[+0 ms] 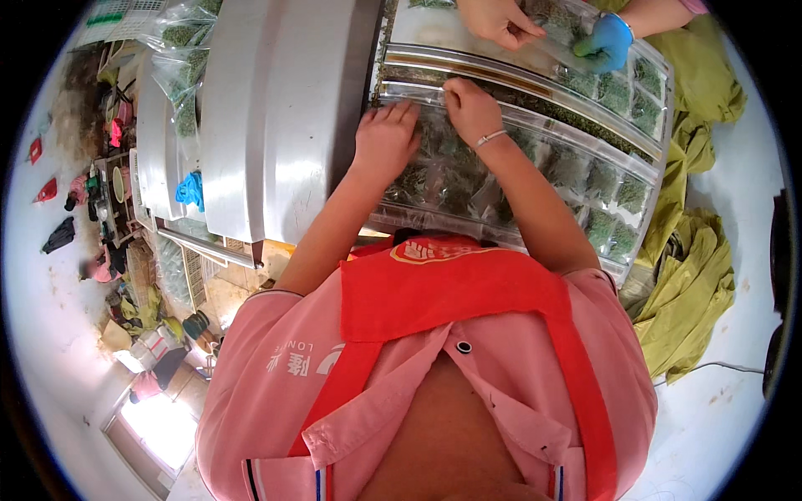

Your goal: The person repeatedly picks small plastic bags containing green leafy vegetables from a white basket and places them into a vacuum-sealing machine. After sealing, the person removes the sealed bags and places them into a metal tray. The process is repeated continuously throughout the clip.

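My left hand lies flat, fingers apart, on clear plastic bags of green leaves laid in a row on the bed of a metal sealing machine. My right hand rests just beside it, its fingertips pinching the top edge of one bag near the machine's sealing bar. A thin bracelet sits on that wrist. Across the machine another person's bare hand and blue-gloved hand handle a bag at the far row.
The machine's raised steel lid stands to the left. More filled bags pile at the upper left, with a blue glove below them. Crumpled olive-green cloth lies on the floor at the right. Clutter lines the left wall.
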`<state>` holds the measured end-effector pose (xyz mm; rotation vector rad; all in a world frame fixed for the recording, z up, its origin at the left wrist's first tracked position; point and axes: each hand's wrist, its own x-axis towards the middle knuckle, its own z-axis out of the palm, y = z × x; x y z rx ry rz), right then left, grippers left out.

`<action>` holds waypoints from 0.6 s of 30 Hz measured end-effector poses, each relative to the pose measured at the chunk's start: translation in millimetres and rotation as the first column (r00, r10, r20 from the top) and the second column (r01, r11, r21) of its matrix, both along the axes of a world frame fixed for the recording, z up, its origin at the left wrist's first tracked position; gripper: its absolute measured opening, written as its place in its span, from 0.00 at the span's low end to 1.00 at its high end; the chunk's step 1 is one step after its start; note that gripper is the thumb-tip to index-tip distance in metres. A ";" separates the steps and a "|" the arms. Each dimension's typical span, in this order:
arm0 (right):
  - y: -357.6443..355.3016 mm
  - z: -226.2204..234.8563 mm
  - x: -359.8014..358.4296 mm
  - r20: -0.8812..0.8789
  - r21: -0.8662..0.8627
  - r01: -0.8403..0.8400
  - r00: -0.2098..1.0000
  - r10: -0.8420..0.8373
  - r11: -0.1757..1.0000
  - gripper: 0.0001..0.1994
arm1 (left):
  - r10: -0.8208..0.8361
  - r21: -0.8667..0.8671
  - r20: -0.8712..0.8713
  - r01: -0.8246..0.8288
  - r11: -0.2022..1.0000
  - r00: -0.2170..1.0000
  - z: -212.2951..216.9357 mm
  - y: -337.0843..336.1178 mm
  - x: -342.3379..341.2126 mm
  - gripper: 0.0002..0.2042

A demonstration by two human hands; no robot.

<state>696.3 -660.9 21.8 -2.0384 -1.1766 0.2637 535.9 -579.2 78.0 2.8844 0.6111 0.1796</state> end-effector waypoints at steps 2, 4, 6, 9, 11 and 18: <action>-13.7 5.2 -2.3 0.018 -0.003 -0.031 0.999 0.031 1.000 0.06 | -0.054 0.050 -0.023 0.055 0.997 0.998 -13.3 11.2 11.5 0.21; -26.7 9.4 -6.8 0.005 0.030 -0.062 0.998 0.062 0.998 0.05 | -0.094 0.049 -0.052 0.097 0.994 0.994 -22.5 18.3 15.3 0.20; -43.8 13.0 -10.2 -0.034 0.078 -0.085 0.996 0.088 0.993 0.05 | -0.073 0.067 -0.101 0.080 0.995 0.992 -16.2 13.5 24.0 0.20; -73.7 23.7 -3.6 -0.179 0.024 -0.064 0.982 0.068 0.998 0.05 | -0.063 0.104 -0.132 0.077 0.992 0.989 -17.2 9.4 28.8 0.19; -94.4 28.7 6.6 -0.144 0.038 -0.025 0.989 0.031 0.999 0.06 | -0.071 0.124 -0.137 0.089 0.988 0.988 -19.0 7.0 30.0 0.18; -126.6 32.4 47.0 -0.021 -0.007 0.135 0.991 -0.135 0.991 0.07 | -0.062 0.234 -0.137 0.093 0.968 0.989 -30.6 -1.8 36.7 0.15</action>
